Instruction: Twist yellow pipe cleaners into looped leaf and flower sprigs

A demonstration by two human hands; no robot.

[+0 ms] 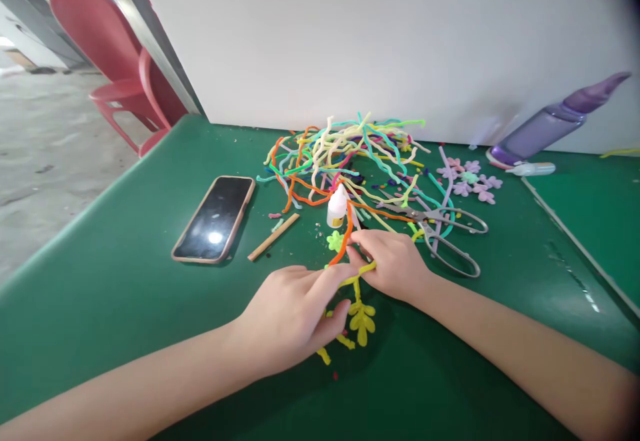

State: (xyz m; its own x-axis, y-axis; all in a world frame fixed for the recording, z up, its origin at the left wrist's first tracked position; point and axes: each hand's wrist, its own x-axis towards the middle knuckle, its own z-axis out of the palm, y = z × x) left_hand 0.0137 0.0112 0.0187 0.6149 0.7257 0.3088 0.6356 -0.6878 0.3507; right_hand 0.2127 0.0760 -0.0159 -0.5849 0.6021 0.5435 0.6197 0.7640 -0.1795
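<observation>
My left hand (295, 311) is closed on a yellow pipe cleaner piece (362, 321), whose looped leaf shapes hang below the fingers. Part of that piece is hidden behind the hand. My right hand (393, 261) pinches an orange pipe cleaner (343, 244) just beyond the left fingertips. The orange strand's lower end meets the yellow stem at my left hand; whether it is wound round it I cannot tell. Close to the right fingertips lies a light green pipe cleaner flower (335, 241). A small white glue bottle (337, 207) stands just behind it.
A heap of coloured pipe cleaners (345, 144) lies at the back. Scissors (445, 227) rest right of my right hand. Leftward are a phone (215, 219) and a wooden stick (274, 237). Pastel flowers (469, 179) and a leaning purple bottle (545, 131) are back right.
</observation>
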